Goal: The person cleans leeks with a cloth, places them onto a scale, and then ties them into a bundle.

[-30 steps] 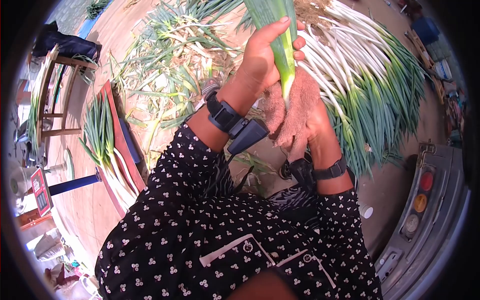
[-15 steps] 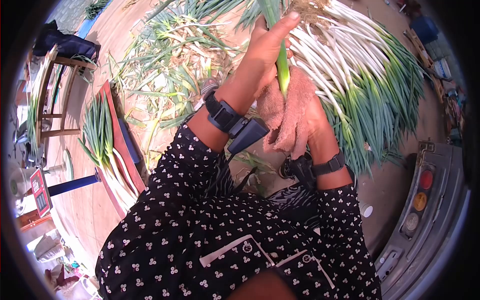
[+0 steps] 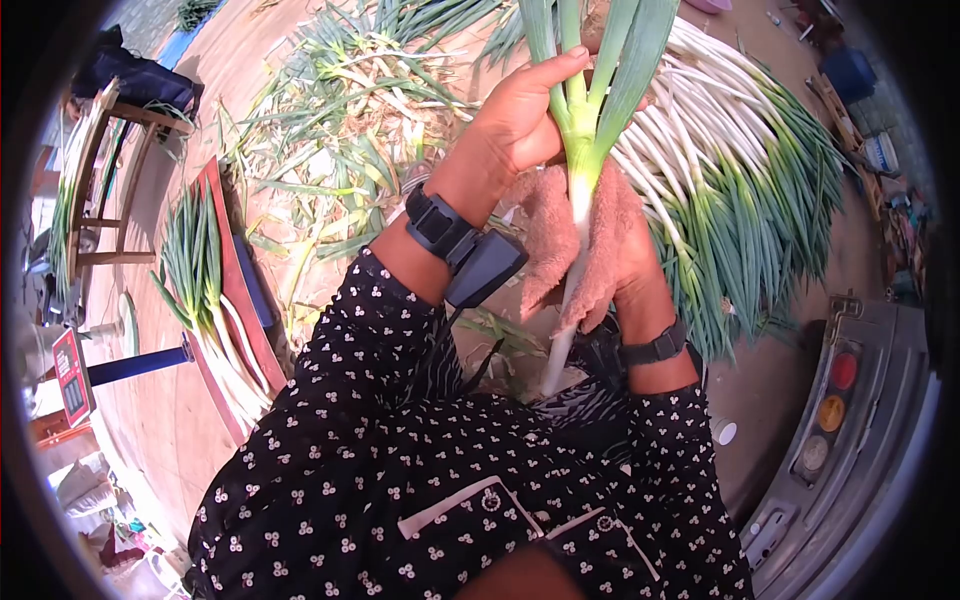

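A large green onion (image 3: pixel 582 150) stands upright between my hands in the head view, its green leaves fanning upward and its white stem pointing down toward my lap. My left hand (image 3: pixel 525 110) is closed around the base of the leaves, thumb laid across the front. Lower down, a brownish-pink cloth (image 3: pixel 548 245) wraps both sides of the white stem. My right hand (image 3: pixel 632 255) grips the stem through this cloth, with most of its fingers hidden. Behind my right hand lies a large pile of green onions (image 3: pixel 760 190), white stems and green tops showing.
Loose peeled leaves (image 3: pixel 340 150) cover the ground ahead on the left. A few green onions (image 3: pixel 215 300) lie on a reddish board (image 3: pixel 232 235), beside a red scale display (image 3: pixel 73 378). A wooden stool (image 3: pixel 112 190) stands far left, a grey panel with round lights (image 3: pixel 850 430) at right.
The onion has turned over in my hands: its leaves now spread upward, and a white stem shows below the cloth. The cloth now wraps the stem. Both hands stay close together.
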A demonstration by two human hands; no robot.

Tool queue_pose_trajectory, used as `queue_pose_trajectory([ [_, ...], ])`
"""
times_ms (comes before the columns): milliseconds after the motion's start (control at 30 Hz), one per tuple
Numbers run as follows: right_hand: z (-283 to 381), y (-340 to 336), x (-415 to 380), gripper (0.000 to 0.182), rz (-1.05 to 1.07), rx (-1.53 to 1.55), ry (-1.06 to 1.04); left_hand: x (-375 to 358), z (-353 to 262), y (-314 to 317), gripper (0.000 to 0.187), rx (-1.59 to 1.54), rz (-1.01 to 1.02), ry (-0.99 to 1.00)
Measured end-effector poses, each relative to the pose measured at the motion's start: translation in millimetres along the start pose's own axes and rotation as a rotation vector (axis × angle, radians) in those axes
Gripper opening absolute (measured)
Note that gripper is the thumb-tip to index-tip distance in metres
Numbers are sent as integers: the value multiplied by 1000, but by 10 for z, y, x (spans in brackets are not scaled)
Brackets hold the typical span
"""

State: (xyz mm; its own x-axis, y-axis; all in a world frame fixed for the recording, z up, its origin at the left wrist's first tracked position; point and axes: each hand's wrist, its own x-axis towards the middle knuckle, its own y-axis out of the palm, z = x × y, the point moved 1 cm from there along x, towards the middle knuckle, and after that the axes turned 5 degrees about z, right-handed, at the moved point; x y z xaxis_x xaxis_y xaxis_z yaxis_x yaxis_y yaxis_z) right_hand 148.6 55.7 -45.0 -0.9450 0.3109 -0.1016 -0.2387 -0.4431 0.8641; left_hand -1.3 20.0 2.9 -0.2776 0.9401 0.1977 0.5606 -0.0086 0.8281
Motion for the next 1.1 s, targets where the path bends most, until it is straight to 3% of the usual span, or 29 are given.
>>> queue_pose_trajectory([
  [67,-7,174,-17,37,-184,-35,-69,23,13,-15,31,117,-94,105],
  [100,16,244,-38,35,-181,-256,-128,31,21,-12,30,143,-133,118],
  [200,48,272,20,36,-127,-657,-41,25,51,1,28,197,-233,141],
  [233,12,252,28,29,-162,-755,-147,38,52,-21,28,200,-252,140],
  [333,-60,125,55,29,-107,-775,-212,28,48,-122,25,86,-260,93],
  [367,-87,29,20,33,-96,-774,-107,56,8,-184,24,31,-251,69],
  [400,-101,-23,-5,35,-102,-638,-39,114,-72,-252,25,-21,-235,49],
  [433,-130,-47,-73,37,-110,-500,33,136,-142,-509,33,-98,-63,125],
  [500,-144,-137,-209,41,-106,-327,172,108,-394,-529,31,-54,-29,216],
  [600,-150,-249,-358,28,-98,-227,177,90,-620,-689,30,-121,-45,320],
  [633,-147,-271,-372,29,-46,-246,171,70,-648,-666,30,-165,-65,347],
  [733,-136,-270,-338,31,-12,121,196,43,-572,-562,30,-99,-57,315],
  [767,-142,-289,-309,34,17,140,203,61,-526,-587,30,-184,33,283],
  [833,-147,-343,-241,39,78,176,215,76,-429,-578,30,-120,-74,253],
  [933,-195,47,-170,38,-98,-954,-206,141,-253,-470,30,43,-186,294],
  [967,-155,144,-135,37,-73,-1154,-247,125,-171,-420,30,66,-222,271],
  [1033,-174,91,-25,27,-135,-1199,-350,126,25,-264,29,125,-270,333],
  [1100,-175,4,45,24,-112,-1274,-461,117,1,-333,31,96,-272,254],
])
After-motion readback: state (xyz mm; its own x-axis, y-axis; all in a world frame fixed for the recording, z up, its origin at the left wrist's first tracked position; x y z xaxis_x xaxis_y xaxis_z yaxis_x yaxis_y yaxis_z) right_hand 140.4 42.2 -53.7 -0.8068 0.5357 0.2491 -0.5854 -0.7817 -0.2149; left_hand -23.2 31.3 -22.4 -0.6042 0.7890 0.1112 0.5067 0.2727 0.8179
